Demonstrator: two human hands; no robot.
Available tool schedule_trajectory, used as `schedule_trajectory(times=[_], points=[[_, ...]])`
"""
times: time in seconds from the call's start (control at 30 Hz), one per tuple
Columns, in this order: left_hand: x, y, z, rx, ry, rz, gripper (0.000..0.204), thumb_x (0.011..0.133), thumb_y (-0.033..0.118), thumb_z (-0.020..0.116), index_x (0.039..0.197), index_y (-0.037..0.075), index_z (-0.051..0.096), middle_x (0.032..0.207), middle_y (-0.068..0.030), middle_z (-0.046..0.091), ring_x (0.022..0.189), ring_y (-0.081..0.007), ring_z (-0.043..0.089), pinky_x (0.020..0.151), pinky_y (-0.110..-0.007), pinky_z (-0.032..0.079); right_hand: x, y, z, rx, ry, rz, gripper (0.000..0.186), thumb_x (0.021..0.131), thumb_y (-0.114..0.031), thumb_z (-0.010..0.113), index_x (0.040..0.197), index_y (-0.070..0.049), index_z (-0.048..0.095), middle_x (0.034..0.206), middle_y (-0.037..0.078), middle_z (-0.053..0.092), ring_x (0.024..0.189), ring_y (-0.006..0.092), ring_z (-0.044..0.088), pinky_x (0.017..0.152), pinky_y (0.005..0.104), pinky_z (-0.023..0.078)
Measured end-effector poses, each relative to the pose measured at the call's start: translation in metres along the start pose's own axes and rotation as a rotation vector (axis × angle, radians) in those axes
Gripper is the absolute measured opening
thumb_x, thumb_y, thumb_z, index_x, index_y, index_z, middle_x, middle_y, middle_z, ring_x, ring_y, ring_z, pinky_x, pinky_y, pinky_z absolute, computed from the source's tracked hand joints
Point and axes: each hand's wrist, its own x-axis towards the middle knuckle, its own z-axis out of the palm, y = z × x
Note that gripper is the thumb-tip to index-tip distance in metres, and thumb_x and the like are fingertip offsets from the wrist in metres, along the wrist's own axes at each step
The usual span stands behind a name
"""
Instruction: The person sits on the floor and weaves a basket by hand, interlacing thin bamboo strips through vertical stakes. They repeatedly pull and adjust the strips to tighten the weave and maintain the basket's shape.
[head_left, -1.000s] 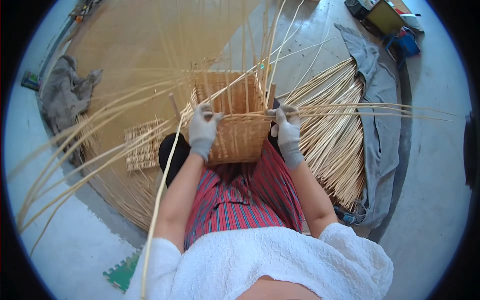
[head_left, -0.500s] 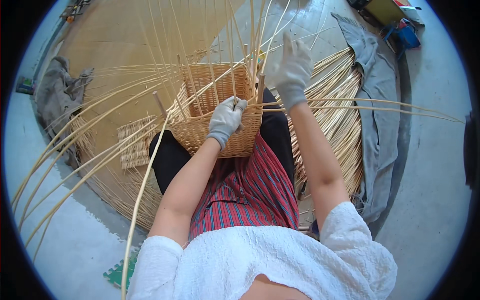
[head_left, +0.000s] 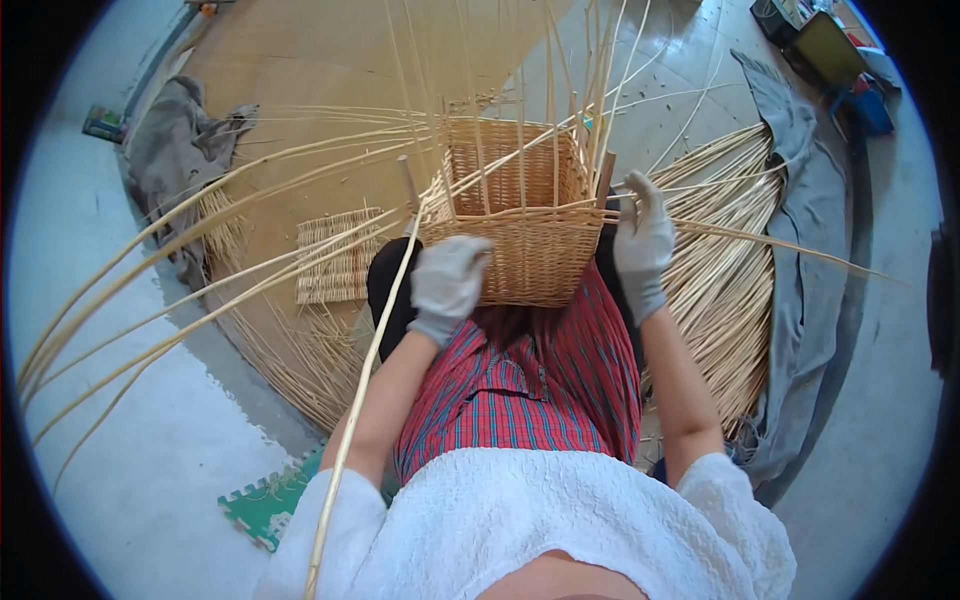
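A square wicker basket [head_left: 508,262] rests on my lap, its weave pale tan, with thin upright willow rods and short thick stakes rising from its rim. Close to its near left side is my left hand [head_left: 447,288] in a pale work glove; its fingers are smeared by motion. My right hand [head_left: 643,245], gloved the same way, is at the right front corner beside a stake [head_left: 605,180]. Its fingers point upward and apart, and I see no firm grip. Long rods [head_left: 770,240] stick out to the right behind that hand. One thick rod [head_left: 365,400] slants down past my left arm.
A fan of willow rods [head_left: 730,290] lies on the right beside a grey cloth [head_left: 800,300]. To the left are a small woven panel [head_left: 335,255], another grey cloth [head_left: 185,150] and loose rods [head_left: 290,365]. A green foam mat [head_left: 262,505] is at lower left.
My left hand has let go of the front rim and dropped down to the left. My right hand has come down from above to the basket's right corner. The view has shifted left.
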Motion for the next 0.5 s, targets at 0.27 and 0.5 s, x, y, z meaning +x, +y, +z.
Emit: schedule_trajectory(times=[0.27,0.5], points=[[-0.018,-0.075,-0.046,0.308,-0.071,-0.2,0.051,0.086,0.024,0.076,0.133,0.01,0.063,0.107,-0.019,0.07,0.099,-0.0374,0.066,0.09,-0.051,0.048,-0.035,-0.138,0.217,0.165,-0.363,0.467,0.09,0.093,-0.044,0.068,0.156,0.006,0.028,0.162,0.027,0.032,0.148,0.0402,0.036,0.122,0.0405,0.03],[0.002,-0.106,-0.018,0.429,-0.124,-0.16,0.067,0.07,0.038,0.089,0.129,0.015,0.066,0.089,-0.0115,0.073,0.085,-0.0359,0.07,0.08,-0.049,0.052,0.024,-0.108,0.249,0.216,-0.233,1.12,0.123,0.08,-0.067,0.074,0.16,0.003,0.012,0.16,0.034,0.025,0.146,0.0445,0.037,0.119,0.0455,0.035]])
